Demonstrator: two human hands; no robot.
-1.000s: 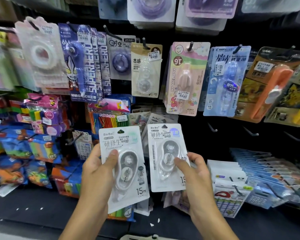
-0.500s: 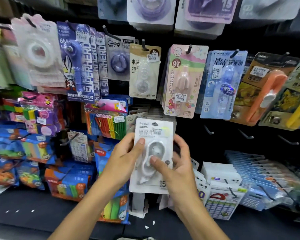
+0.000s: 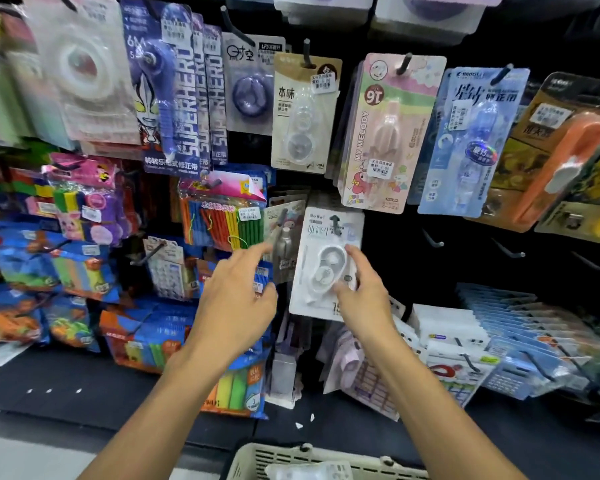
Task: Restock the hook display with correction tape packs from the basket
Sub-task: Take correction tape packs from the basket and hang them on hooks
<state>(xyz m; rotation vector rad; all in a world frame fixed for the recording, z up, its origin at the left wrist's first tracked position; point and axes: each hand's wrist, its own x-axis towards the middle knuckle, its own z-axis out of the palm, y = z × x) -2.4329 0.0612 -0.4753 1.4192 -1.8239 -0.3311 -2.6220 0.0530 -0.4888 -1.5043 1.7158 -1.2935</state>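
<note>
1. The light is bright and even, without hard shadows on the hanging goods.
2. Glare lies on the clear plastic blister of the blue card pack (image 3: 473, 140).
3. The left edge is blurred and soft.
4. The wide lens bends the packs at both sides.

Pink My Melody pack (image 3: 385, 133), blue Superhero packs (image 3: 174, 98), colourful counting sticks (image 3: 222, 223), orange-handled item (image 3: 561, 168)

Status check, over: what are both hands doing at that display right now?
Right hand pinching white correction tape pack on its hook. Left hand open, holding nothing. Basket below. Nothing in the way.
</note>
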